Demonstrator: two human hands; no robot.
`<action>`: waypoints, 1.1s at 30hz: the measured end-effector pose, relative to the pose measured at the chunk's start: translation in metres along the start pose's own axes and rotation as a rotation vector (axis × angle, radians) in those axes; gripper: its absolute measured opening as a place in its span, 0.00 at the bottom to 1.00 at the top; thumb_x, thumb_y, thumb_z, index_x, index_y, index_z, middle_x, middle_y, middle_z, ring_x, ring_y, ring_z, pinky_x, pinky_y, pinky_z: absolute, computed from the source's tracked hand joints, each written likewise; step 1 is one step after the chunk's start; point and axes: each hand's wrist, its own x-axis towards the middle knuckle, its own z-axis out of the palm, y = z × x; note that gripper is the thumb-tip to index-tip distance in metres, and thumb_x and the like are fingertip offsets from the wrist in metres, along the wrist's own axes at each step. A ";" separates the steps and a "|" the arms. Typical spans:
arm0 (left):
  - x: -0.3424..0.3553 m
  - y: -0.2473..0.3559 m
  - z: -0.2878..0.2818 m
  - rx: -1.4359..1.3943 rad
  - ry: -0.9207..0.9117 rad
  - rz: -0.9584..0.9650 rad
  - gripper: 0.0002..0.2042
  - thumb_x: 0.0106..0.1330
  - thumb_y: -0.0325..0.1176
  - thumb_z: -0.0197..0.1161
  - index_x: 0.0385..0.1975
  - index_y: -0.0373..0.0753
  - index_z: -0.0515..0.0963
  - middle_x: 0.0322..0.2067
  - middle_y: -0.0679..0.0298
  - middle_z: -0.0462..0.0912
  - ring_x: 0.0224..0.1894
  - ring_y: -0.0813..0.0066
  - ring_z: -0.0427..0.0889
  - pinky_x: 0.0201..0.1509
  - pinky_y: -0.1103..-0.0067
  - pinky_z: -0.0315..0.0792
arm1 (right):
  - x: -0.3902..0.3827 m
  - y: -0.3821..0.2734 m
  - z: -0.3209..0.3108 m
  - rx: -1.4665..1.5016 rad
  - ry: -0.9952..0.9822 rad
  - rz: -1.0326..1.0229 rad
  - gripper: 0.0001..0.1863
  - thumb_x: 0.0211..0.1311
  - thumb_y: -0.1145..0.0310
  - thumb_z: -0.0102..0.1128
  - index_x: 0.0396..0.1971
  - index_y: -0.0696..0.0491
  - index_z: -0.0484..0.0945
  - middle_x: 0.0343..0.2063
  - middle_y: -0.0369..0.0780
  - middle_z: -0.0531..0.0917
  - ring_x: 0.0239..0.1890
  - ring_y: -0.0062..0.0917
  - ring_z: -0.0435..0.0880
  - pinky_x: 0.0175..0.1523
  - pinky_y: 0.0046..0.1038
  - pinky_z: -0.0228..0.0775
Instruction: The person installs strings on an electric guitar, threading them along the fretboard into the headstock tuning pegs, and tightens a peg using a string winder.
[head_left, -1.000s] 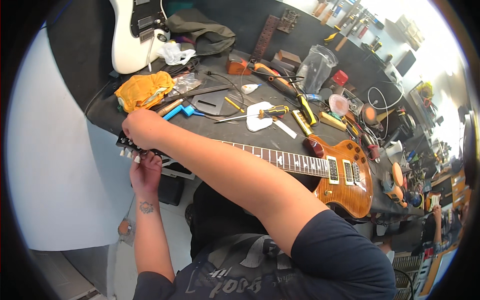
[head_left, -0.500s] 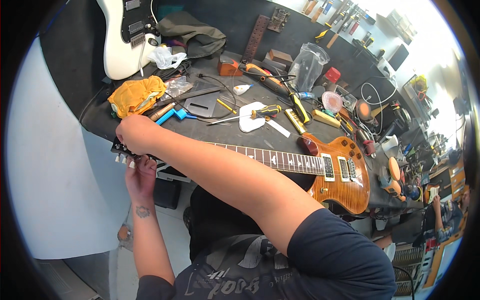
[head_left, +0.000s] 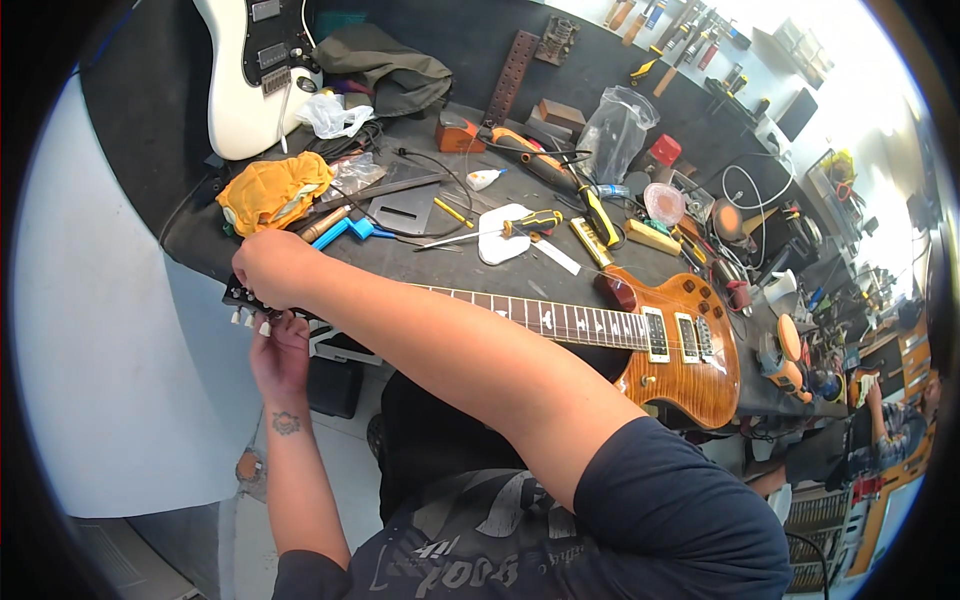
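An amber flame-top electric guitar (head_left: 690,372) lies along the front of the bench, body to the right and neck to the left. Its dark headstock (head_left: 240,294) carries white tuning pegs along the near edge. From below, my left hand (head_left: 283,352) reaches up with its thumb and fingers closed on a tuning peg (head_left: 265,328). My right arm crosses over the neck and hides part of it. Bent over the headstock's far side is my right hand (head_left: 270,268), its fingers curled down; what they grip is hidden.
Behind the arm lie a yellow cloth (head_left: 272,192), a blue string winder (head_left: 358,229), a screwdriver (head_left: 530,224) and a glue bottle (head_left: 486,178). A white guitar (head_left: 232,90) leans at the back left. An orange sander (head_left: 782,362) stands beyond the guitar body. Another person (head_left: 895,425) is at far right.
Both my hands stay at the headstock with hardly any visible movement. The other person at the far right has shifted slightly.
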 end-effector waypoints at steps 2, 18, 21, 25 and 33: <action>-0.001 0.005 -0.001 -0.001 0.030 0.002 0.09 0.82 0.34 0.53 0.45 0.35 0.76 0.33 0.67 0.74 0.31 0.76 0.65 0.37 0.76 0.61 | 0.000 -0.002 0.000 -0.006 0.000 -0.003 0.09 0.54 0.75 0.70 0.36 0.52 0.90 0.34 0.42 0.91 0.44 0.41 0.91 0.50 0.40 0.82; 0.012 -0.003 -0.019 0.192 -0.177 0.137 0.09 0.73 0.30 0.68 0.50 0.41 0.80 0.42 0.68 0.84 0.38 0.77 0.74 0.42 0.77 0.68 | 0.007 0.003 0.005 -0.043 -0.026 -0.005 0.10 0.49 0.73 0.72 0.34 0.49 0.92 0.34 0.45 0.91 0.42 0.42 0.92 0.49 0.41 0.84; 0.004 0.004 -0.019 0.197 -0.193 0.081 0.09 0.73 0.28 0.69 0.50 0.41 0.79 0.43 0.68 0.83 0.40 0.77 0.76 0.43 0.76 0.69 | 0.003 0.000 0.004 -0.042 0.009 0.005 0.09 0.50 0.72 0.72 0.33 0.50 0.92 0.34 0.45 0.91 0.42 0.42 0.92 0.50 0.41 0.84; 0.006 0.013 -0.027 0.263 -0.363 -0.003 0.08 0.74 0.27 0.68 0.49 0.40 0.79 0.43 0.66 0.83 0.44 0.76 0.78 0.43 0.75 0.71 | 0.002 0.000 0.003 -0.039 0.024 -0.018 0.09 0.50 0.72 0.72 0.33 0.49 0.92 0.34 0.44 0.91 0.42 0.42 0.92 0.50 0.41 0.84; 0.015 0.004 -0.041 0.499 -0.062 0.300 0.07 0.78 0.21 0.60 0.50 0.39 0.78 0.42 0.64 0.83 0.38 0.74 0.78 0.42 0.75 0.72 | -0.001 -0.009 -0.002 -0.038 -0.037 0.019 0.11 0.52 0.76 0.70 0.37 0.51 0.90 0.36 0.42 0.91 0.45 0.41 0.91 0.52 0.41 0.82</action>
